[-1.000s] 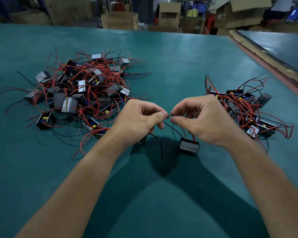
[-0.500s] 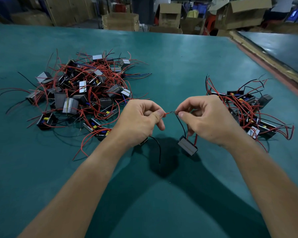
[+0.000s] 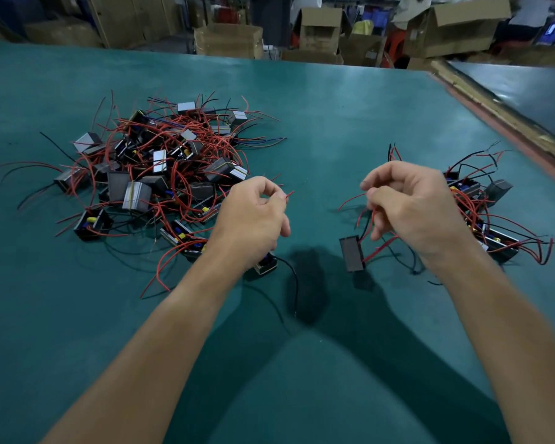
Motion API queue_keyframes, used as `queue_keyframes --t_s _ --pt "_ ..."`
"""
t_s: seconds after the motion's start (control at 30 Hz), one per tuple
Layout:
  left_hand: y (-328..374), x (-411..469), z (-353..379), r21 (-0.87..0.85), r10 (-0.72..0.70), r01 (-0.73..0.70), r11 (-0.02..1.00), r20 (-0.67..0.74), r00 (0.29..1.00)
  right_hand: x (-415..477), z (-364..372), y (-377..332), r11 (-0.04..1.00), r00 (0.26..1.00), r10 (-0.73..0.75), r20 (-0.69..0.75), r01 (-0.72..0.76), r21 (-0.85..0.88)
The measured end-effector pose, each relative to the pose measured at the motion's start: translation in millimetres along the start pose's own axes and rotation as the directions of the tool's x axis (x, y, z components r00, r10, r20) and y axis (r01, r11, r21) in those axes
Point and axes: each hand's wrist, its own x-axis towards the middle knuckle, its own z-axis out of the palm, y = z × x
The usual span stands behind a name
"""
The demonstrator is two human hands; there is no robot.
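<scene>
My left hand [image 3: 253, 216] pinches a red wire whose tip sticks out past the fingers; a small transformer [image 3: 265, 265] shows just under the wrist, with a black lead trailing over the table. My right hand [image 3: 410, 209] grips the red and black leads of a second small transformer [image 3: 352, 254], which hangs tilted just above the green table [image 3: 318, 123]. The two hands are apart, with a gap of table between them.
A big heap of transformers with red and black wires [image 3: 154, 168] lies left of my left hand. A smaller pile [image 3: 487, 213] sits behind my right hand. The table's right edge [image 3: 500, 123] runs diagonally; cardboard boxes [image 3: 455, 27] stand beyond the far edge.
The hands, fingertips together over the wire ends a second ago, have drawn apart sideways. The right-hand transformer moved right and tilted more.
</scene>
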Motion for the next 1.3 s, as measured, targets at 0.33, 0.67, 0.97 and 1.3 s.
queue_keyframes --t_s 0.33,0.67,0.97,1.3 --pt "11 -11 6 -0.155 0.041 -0.004 0.988 0.237 0.971 -10 11 -3 0.993 0.962 0.104 0.252 -0.088 -0.072" --pt "13 -15 7 -0.181 0.027 0.031 0.983 0.305 0.952 -14 11 -9 0.977 0.919 0.188 0.346 -0.212 0.033" --pt "14 -18 7 -0.188 0.012 0.065 0.98 0.382 0.924 -15 16 -12 0.967 0.924 0.181 0.337 -0.23 0.113" --pt "8 -17 7 -0.141 0.074 -0.022 0.99 0.373 0.925 -17 16 -12 0.968 0.921 0.17 0.352 -0.223 0.116"
